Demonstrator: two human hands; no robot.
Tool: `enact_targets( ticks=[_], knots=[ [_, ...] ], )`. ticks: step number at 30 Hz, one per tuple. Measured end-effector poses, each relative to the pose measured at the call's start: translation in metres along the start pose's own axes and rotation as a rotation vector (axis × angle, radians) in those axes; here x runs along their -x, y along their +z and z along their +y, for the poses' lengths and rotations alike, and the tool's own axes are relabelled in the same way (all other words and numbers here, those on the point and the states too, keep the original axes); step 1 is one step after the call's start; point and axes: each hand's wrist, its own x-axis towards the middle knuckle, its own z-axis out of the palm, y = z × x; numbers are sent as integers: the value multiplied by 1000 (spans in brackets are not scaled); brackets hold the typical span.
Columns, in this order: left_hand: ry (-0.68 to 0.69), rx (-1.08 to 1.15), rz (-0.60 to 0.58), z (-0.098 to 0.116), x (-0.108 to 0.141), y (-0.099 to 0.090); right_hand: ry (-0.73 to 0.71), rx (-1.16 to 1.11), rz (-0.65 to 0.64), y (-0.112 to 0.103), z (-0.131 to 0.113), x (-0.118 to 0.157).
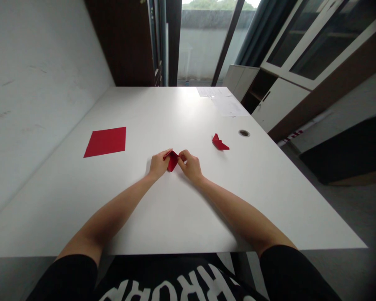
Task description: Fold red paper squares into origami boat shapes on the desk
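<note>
Between my hands, just above the white table (175,209), is a small piece of folded red paper (172,162), partly opened at its folds. My left hand (159,164) pinches its left side, with the thumb resting on the inner face. At the right corner, the thumb and fingers of my right hand (190,165) close on the edge. A folded red paper figure (219,143) with pointed ends stands to the right of my hands. Off to the left, a flat red paper sheet (106,142) lies on the tabletop.
White paper sheets (227,104) lie at the table's far right corner. A round cable hole (244,133) sits near the right edge. A wall (43,62) borders the left side, and cabinets (282,100) stand beyond the right edge.
</note>
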Motion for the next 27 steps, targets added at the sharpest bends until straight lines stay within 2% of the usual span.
enact_targets(
  ticks=[3,6,10,16,19,22,27],
  knots=[
    [-48,214,-15,-3,-1,0,84,-81,27,-4,5,-2],
    [-130,446,-104,0,1,-3,133,-188,13,-9,10,-3],
    [-245,677,-235,5,2,-11,123,-342,-9,-14,18,-6],
    [-292,918,-298,6,2,-15,78,-581,-73,-14,29,-11],
    [-273,968,-321,7,2,-14,27,-549,-111,-14,29,-10],
    [-248,1001,-343,7,2,-13,-69,-422,-143,-16,25,-8],
    [-237,1066,-349,9,1,-17,-172,-248,-96,-20,17,-5]
  ],
)
